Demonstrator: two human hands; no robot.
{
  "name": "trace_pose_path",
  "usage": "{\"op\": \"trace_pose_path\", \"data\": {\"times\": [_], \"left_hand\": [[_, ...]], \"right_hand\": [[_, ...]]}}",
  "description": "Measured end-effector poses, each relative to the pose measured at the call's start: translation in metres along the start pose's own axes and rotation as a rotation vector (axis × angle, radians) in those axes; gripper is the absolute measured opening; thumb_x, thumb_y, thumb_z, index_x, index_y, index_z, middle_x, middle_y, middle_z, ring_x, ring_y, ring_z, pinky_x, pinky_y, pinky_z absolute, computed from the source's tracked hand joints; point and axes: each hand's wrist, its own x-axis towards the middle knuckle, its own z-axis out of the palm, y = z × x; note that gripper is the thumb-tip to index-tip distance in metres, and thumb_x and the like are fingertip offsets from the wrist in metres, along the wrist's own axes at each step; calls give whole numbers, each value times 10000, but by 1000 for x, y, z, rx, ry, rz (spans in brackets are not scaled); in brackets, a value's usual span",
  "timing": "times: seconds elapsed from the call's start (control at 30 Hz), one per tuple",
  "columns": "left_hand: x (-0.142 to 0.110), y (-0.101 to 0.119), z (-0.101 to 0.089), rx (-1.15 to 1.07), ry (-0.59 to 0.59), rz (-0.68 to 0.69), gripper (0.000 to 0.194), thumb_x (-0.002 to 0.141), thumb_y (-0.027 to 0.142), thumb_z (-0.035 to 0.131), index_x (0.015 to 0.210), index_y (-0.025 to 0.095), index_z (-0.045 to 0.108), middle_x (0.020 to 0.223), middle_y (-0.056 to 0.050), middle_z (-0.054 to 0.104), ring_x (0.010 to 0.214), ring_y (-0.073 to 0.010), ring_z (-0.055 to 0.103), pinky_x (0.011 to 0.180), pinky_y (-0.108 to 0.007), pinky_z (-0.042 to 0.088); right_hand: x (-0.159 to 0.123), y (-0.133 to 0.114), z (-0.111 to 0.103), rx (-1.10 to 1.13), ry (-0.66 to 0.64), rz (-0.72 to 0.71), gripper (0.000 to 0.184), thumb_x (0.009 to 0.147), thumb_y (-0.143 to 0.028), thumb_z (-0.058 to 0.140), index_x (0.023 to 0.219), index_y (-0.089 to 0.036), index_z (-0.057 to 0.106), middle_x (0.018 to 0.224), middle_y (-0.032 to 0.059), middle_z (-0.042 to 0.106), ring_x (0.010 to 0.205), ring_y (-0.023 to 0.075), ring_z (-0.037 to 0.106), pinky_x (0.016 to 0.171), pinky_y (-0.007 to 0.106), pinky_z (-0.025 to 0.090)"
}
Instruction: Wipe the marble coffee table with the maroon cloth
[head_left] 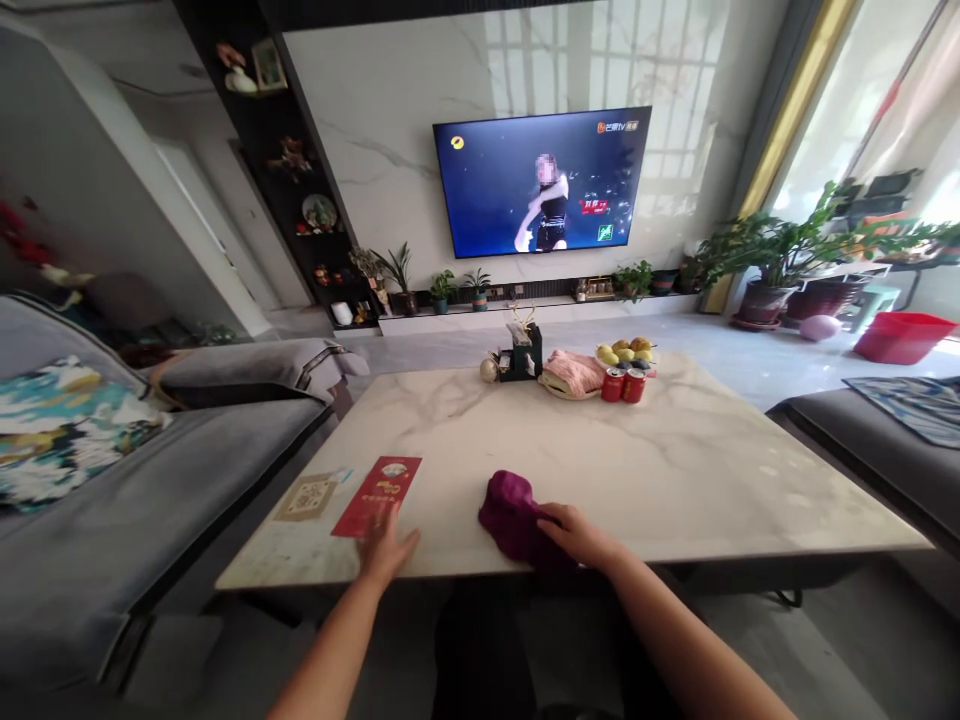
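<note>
The purple cloth [512, 518] lay bunched in a soft, rumpled heap at the near edge of the desk [697, 470], slightly right of the middle, and the right hand [574, 533] rested on its near right side, fingers spread flat and pressing down on the fabric rather than curled around it. The cloth bulged up to the left of the hand, its far end rounded and thick like plush or fleece. The left hand [386, 550] lay flat and open on the desk at the near edge, well left of the cloth, its fingertips touching the near end of a red printed card [377, 496], a thin, flat rectangle with a pale round emblem at its far end. Just left of the card lay a tan square sheet [307, 497] with a printed pattern, also flat on the surface. The desk top was a broad slab of pale, glossy marble-like stone with faint grey veins. At its far side, well apart from both hands, stood two red cans [623, 385] side by side, with a folded pink knitted cloth [574, 371] to their left and a pile of yellow-green fruit [626, 352] behind them. A grey fabric sofa [150, 470] ran along the left.
</note>
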Motion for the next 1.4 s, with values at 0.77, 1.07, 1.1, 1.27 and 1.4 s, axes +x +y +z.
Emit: {"op": "trace_pose_path", "data": {"times": [0.77,1.07,1.1,1.27,1.4], "left_hand": [[-164,239,-199,-487,-107,815,368,1075,500,456,926,234,662,859,0,692,824,-177,627,794,-305,521],[-163,259,-272,-1,104,927,106,970,327,671,937,227,657,926,-14,677,911,-214,639,867,-338,525],[-161,262,-284,67,152,933,46,968,253,622,961,237,665,947,-21,668,938,-227,637,900,-365,540],[-154,272,-358,116,407,893,297,905,166,446,1053,192,702,976,-33,644,984,-236,638,993,-454,542],[-135,282,-408,46,580,793,232,936,258,540,1039,167,727,854,38,641,868,-179,655,973,-417,538]], "right_hand": [[-118,-197,-168,-168,-12,-337,482,1044,-612,540,778,-211,571,702,-35,531,664,110,472,588,245,385],[-123,-271,-229,-425,-31,-373,82,913,-206,765,885,-132,747,750,-59,641,698,65,528,643,187,380],[-125,-282,-240,-467,-21,-355,93,918,-204,743,937,-117,770,752,-60,663,697,61,547,652,183,393],[-130,-339,-295,-556,330,-350,553,1008,-422,444,1039,22,773,882,-3,765,807,78,691,762,307,445],[-107,-361,-336,-429,479,-390,553,982,-504,520,1036,-13,769,887,-9,767,810,103,701,724,344,460]]}}
